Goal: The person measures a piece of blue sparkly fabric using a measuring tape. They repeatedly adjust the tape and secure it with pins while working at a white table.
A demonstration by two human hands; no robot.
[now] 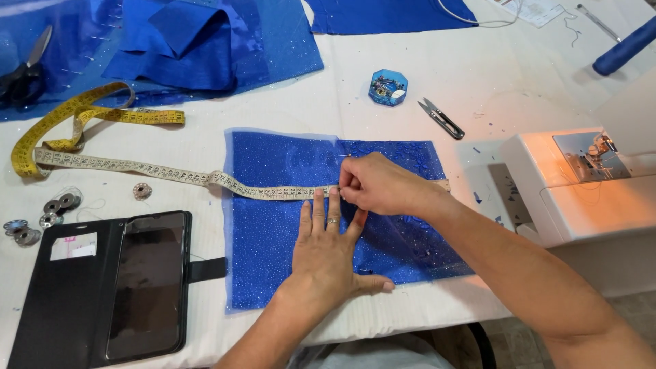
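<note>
Measuring is under way: our left hand (pixel 326 253) lies flat, fingers spread, pinning the sequined blue fabric panel (pixel 273 232) on the table; our right hand (pixel 379 184) pinches the measuring tape (pixel 171 172) across it. Next, hold the tape taut.

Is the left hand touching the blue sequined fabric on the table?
Touching. In the head view the left hand lies flat, palm down, on the blue sequined fabric, fingers spread, with no gap visible.

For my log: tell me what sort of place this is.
Likely a home sewing or dressmaking workspace: a white sewing machine at the table edge, a measuring tape laid across sparkly blue fabric, plus thread snips and bobbins.
</note>
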